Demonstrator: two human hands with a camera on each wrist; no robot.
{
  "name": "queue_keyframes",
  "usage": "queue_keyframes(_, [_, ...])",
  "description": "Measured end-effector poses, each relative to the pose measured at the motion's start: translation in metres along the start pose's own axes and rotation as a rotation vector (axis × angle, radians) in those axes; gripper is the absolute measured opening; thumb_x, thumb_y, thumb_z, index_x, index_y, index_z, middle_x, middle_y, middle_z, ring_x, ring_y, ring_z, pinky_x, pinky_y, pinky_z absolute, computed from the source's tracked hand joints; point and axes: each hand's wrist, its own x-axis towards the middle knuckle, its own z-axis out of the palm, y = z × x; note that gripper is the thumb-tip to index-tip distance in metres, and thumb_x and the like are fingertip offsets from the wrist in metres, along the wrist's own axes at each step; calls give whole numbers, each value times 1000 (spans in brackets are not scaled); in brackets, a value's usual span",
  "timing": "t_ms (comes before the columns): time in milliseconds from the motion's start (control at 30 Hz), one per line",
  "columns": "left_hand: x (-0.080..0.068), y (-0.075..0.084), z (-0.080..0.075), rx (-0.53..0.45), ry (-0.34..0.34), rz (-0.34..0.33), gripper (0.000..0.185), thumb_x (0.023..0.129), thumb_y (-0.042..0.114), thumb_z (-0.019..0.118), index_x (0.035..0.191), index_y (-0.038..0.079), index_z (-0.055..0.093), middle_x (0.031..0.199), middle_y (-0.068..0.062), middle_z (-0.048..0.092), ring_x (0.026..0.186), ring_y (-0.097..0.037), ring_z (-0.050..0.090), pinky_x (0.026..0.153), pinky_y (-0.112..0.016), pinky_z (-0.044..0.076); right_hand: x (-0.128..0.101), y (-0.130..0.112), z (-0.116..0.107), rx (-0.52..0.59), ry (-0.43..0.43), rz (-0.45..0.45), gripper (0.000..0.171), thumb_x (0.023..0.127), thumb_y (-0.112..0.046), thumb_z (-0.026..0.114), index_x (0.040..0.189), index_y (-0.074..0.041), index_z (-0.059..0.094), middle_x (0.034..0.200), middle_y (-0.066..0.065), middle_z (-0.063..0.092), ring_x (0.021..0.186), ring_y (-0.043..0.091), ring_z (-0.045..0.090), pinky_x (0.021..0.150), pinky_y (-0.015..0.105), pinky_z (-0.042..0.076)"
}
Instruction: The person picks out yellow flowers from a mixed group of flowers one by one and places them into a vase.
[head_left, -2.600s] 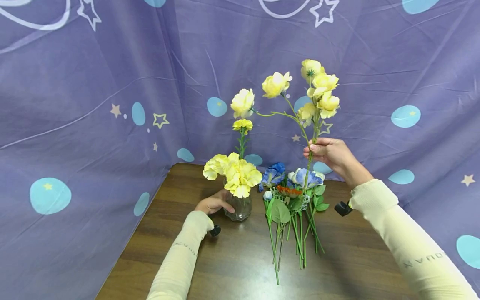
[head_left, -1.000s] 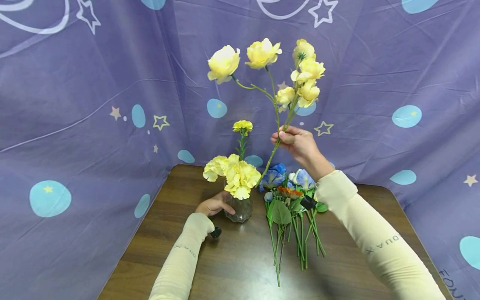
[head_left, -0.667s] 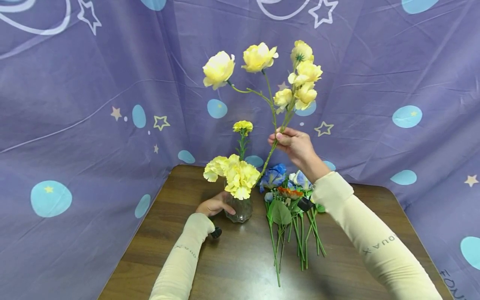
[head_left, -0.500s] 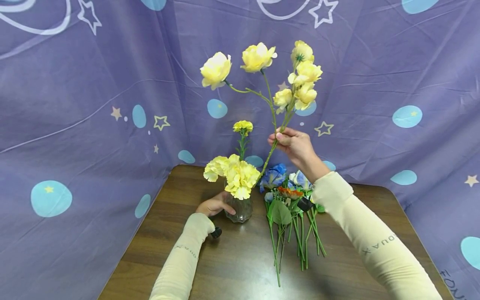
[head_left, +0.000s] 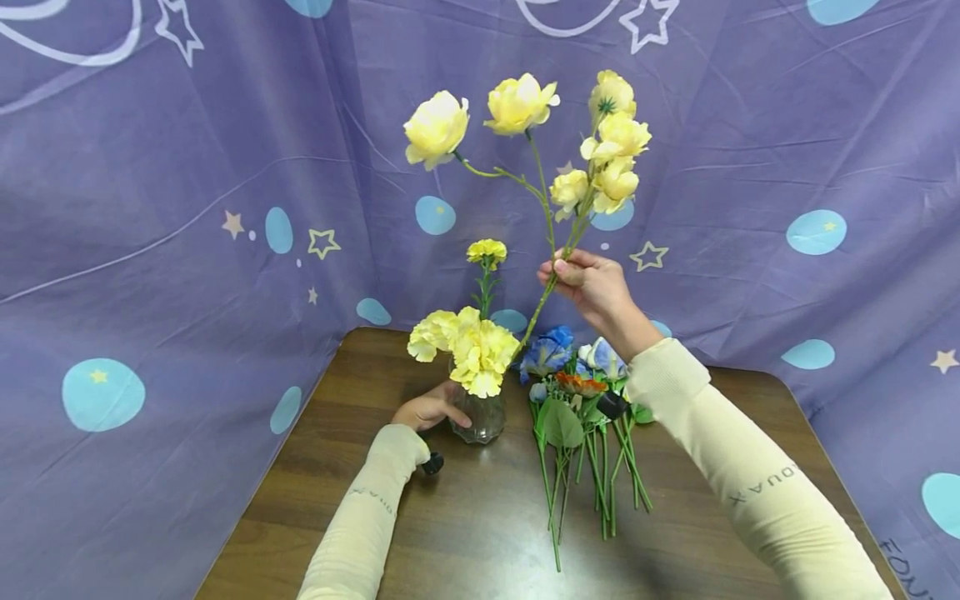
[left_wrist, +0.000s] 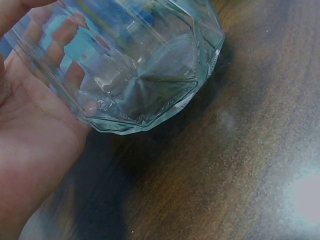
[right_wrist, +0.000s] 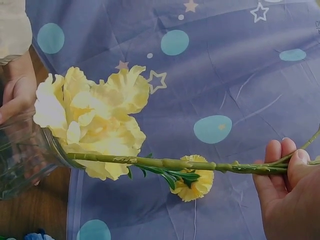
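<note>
Yellow flower spray: a long green stem with several yellow blooms branching at the top, held up above the back part of the worktop. The stem slants down and to the left; its lower end meets the mouth of the glass vase, as the right wrist view shows — how far it enters cannot be told.

Right hand: fingers and thumb pinch the stem at mid-length, below the blooms, raised well above the worktop.

Left hand: rests on the worktop and cups the left side of the vase, fingers curled round the faceted glass; in the left wrist view the fingers show through the glass wall.

Glass vase: stands upright near the back edge of the worktop, left of centre. It already holds a cluster of pale yellow carnations at the rim and one small yellow carnation on a taller stem behind.

Loose bunch: blue, white and orange flowers with green leaves lie flat just to the right of the vase, heads toward the back edge, stems pointing at the front edge — partly under the right forearm.

Surround: a purple cloth printed with stars and blue dots hangs behind and to both sides of the dark wooden worktop.
</note>
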Motion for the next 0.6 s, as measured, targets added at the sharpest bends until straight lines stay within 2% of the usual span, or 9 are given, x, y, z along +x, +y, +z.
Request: queue_keyframes(600, [-3,6,2,-15,14,-52,89,71,-10,73,151,-7,35,167,-21,25,157,-38,11,128,-58,7,2,18,2,-61,4,-61,20,97,11,55,90,-3,68,75,8,75,76,19,76,83,32,63])
